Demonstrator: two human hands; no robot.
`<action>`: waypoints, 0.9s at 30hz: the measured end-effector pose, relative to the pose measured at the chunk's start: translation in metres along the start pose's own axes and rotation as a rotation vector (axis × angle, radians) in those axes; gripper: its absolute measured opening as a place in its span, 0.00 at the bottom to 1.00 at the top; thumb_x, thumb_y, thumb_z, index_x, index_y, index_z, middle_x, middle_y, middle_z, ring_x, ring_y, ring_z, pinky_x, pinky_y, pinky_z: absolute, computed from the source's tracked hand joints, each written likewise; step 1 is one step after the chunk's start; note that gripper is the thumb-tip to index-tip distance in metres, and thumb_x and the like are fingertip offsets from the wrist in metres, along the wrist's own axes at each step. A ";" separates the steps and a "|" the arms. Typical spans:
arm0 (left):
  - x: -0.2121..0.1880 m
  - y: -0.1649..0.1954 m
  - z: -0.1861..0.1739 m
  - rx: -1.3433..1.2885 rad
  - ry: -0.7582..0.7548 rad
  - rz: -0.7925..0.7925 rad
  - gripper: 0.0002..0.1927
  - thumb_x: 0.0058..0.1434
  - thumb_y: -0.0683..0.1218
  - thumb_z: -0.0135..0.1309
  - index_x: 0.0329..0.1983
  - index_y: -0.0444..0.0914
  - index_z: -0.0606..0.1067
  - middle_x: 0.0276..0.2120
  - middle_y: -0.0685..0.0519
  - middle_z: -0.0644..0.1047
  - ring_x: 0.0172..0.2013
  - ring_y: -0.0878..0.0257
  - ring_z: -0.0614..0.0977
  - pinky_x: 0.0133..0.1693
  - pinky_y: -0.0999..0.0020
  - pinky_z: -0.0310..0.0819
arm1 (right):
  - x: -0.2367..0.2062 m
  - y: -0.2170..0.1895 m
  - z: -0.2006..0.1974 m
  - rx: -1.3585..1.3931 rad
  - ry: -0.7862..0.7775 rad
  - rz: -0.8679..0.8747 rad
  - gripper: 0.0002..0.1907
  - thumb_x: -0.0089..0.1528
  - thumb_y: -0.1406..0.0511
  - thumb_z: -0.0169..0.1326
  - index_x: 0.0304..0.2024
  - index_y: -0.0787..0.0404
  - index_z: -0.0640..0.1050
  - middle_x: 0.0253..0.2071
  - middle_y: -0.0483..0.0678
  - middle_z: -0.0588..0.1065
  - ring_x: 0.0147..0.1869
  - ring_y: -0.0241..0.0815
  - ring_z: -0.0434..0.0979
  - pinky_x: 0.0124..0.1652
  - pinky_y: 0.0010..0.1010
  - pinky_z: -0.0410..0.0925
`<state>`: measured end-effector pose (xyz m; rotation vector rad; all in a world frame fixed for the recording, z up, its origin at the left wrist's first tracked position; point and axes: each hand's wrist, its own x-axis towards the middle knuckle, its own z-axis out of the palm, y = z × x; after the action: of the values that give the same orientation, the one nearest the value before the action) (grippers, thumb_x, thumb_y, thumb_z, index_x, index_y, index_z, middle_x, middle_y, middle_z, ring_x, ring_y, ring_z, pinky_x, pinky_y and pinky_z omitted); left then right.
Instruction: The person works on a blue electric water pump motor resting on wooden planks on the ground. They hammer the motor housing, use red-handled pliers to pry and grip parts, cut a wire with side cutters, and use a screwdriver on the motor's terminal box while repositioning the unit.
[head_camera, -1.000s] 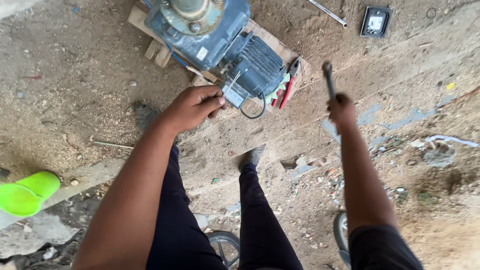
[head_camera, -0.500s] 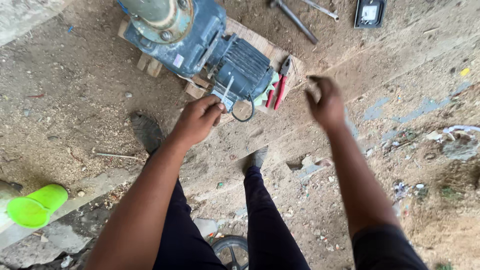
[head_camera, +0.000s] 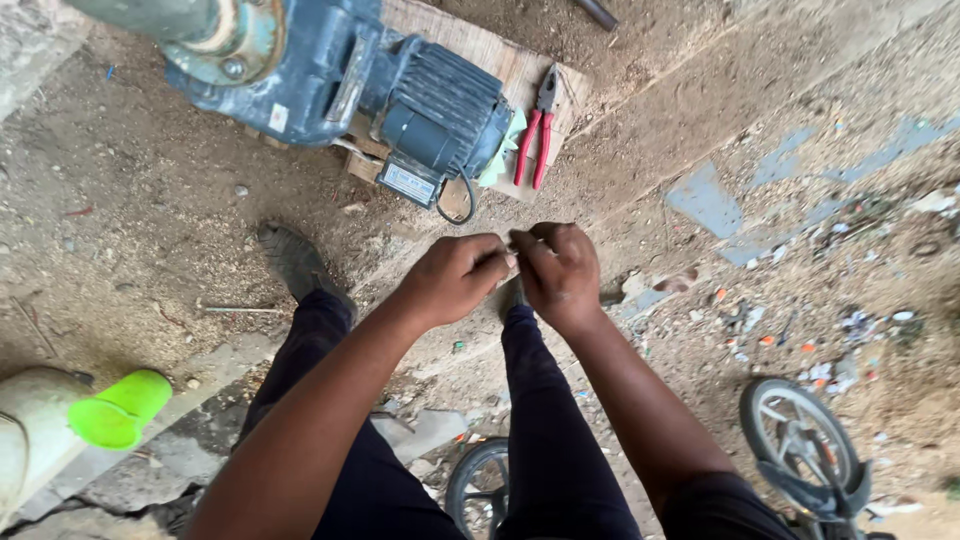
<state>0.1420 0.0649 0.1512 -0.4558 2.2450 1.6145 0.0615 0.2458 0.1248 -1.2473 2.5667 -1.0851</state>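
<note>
Head view: the left hand (head_camera: 455, 278) and right hand (head_camera: 560, 272), apart a second ago, now meet fingertip to fingertip, pinching something too small to identify. The blue finned electric motor (head_camera: 400, 100) and red-handled pliers (head_camera: 535, 130) lie untouched on the far wooden board (head_camera: 500, 60).

A blue electric motor (head_camera: 400, 90) sits on a wooden board (head_camera: 520, 75) on the dirt ground, with red-handled pliers (head_camera: 537, 128) lying on the board just beside it. At the lower left a bright green cap (head_camera: 118, 410) closes the end of a pale pipe (head_camera: 30, 440). Two small spoked wheels (head_camera: 805, 440) show near the bottom edge, and bits of litter (head_camera: 800, 345) are scattered on the right.
</note>
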 end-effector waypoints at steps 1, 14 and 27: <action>0.002 0.002 -0.003 0.002 -0.016 0.035 0.12 0.66 0.51 0.56 0.39 0.36 0.76 0.30 0.46 0.81 0.32 0.51 0.84 0.36 0.55 0.78 | -0.005 0.008 0.001 0.046 0.027 0.064 0.16 0.57 0.74 0.63 0.48 0.60 0.81 0.42 0.51 0.77 0.43 0.51 0.77 0.40 0.42 0.71; 0.216 -0.064 -0.036 0.680 -0.223 0.216 0.28 0.51 0.50 0.70 0.56 0.49 0.77 0.66 0.52 0.68 0.67 0.47 0.64 0.69 0.46 0.45 | -0.009 0.076 0.070 0.192 0.303 0.436 0.06 0.66 0.74 0.60 0.46 0.66 0.80 0.40 0.54 0.81 0.41 0.43 0.82 0.42 0.31 0.73; 0.225 -0.093 -0.024 0.801 -0.395 0.148 0.16 0.58 0.55 0.62 0.49 0.51 0.80 0.62 0.52 0.72 0.71 0.48 0.58 0.71 0.39 0.35 | -0.023 0.077 0.129 0.164 0.462 0.441 0.07 0.68 0.76 0.60 0.49 0.68 0.80 0.44 0.54 0.82 0.45 0.43 0.84 0.46 0.29 0.75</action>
<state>-0.0195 0.0002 -0.0213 0.2252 2.3844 0.6498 0.0730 0.2218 -0.0246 -0.3869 2.7849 -1.5681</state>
